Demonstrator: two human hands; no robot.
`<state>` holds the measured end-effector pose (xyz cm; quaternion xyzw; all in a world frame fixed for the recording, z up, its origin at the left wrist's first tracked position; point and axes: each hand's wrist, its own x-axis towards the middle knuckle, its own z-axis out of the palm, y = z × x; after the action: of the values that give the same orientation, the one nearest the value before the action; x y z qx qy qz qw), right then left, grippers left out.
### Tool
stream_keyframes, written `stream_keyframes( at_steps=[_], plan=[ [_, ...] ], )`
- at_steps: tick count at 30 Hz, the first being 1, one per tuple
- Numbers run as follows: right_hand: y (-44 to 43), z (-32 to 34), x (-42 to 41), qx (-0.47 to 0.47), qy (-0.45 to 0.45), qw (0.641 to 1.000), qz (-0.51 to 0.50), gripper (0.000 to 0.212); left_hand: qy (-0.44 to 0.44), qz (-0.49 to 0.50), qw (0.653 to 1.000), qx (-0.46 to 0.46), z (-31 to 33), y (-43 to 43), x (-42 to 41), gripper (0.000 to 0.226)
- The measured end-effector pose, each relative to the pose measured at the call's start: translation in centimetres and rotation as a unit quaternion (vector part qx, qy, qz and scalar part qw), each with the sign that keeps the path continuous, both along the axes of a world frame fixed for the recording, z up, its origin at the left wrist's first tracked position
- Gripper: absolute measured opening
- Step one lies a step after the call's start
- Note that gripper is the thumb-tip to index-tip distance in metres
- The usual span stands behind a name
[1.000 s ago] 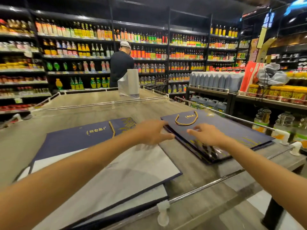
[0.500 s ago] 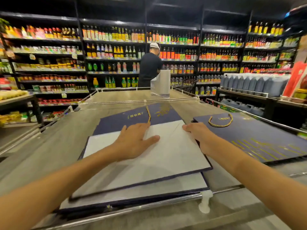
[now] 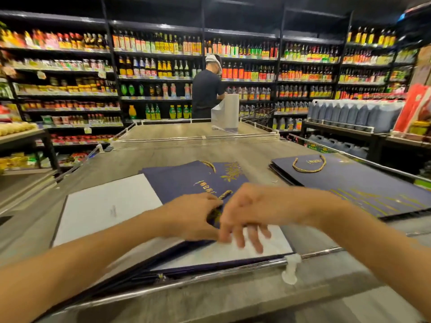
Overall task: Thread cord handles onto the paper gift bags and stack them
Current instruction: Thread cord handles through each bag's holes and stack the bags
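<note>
A flat navy gift bag (image 3: 186, 180) with gold print lies in the middle of the table, with a gold cord (image 3: 225, 194) on it. My left hand (image 3: 194, 216) pinches the near end of that cord. My right hand (image 3: 253, 209) is close against the left one, its blurred fingers spread down onto a white bag face (image 3: 275, 243). Another white bag face (image 3: 107, 206) lies at the left. A stack of navy bags (image 3: 354, 183) with a gold cord handle (image 3: 309, 166) sits at the right.
A metal rail (image 3: 210, 275) with a white clip (image 3: 290, 269) runs along the table's near edge. A person in a dark shirt (image 3: 207, 89) stands beyond the far end by a white roll (image 3: 228, 113). Shelves of bottles (image 3: 158, 66) line the back.
Both hands left the white sheet they were pressing flat and came together over the navy bag at a gold cord. The white sheet now lies further left.
</note>
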<state>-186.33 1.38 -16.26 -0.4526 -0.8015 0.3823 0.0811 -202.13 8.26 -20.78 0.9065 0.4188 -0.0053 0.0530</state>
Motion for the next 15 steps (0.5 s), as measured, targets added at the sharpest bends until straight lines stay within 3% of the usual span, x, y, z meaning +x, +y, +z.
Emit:
stream_keyframes(
  at_steps=[3,5,6,9,11,14,15],
  plan=[
    [2.8,1.4,1.8,0.115,0.072,0.982,-0.133,0.025,0.001,-0.052,0.996,0.075,-1.1,-1.3,-1.1,0.065],
    [5.3,1.4,2.3,0.208,0.054,0.965,-0.150,0.013,-0.011,-0.080,0.993,0.088,-1.0,-1.5,-1.9,0.072],
    [6.3,1.2,2.4,0.245,0.004,0.961,-0.126,0.007,-0.023,-0.088,0.993,0.077,-0.8,-1.4,-2.4,0.073],
    [8.0,-0.7,2.1,0.217,-0.143,0.965,-0.014,0.034,-0.097,-0.107,0.989,-0.001,0.1,-1.4,-4.8,0.062],
    [8.2,-2.6,1.3,0.222,-0.136,0.965,0.032,0.032,-0.147,-0.101,0.984,-0.005,0.6,-1.2,-6.6,0.051],
    [8.4,-4.0,0.3,0.286,-0.063,0.954,0.071,0.004,-0.168,-0.033,0.978,0.116,0.6,-1.5,-8.1,0.051],
    [8.5,-4.0,0.1,0.286,-0.051,0.954,0.072,0.008,-0.174,-0.019,0.972,0.156,0.4,-2.1,-8.2,0.049]
  ],
)
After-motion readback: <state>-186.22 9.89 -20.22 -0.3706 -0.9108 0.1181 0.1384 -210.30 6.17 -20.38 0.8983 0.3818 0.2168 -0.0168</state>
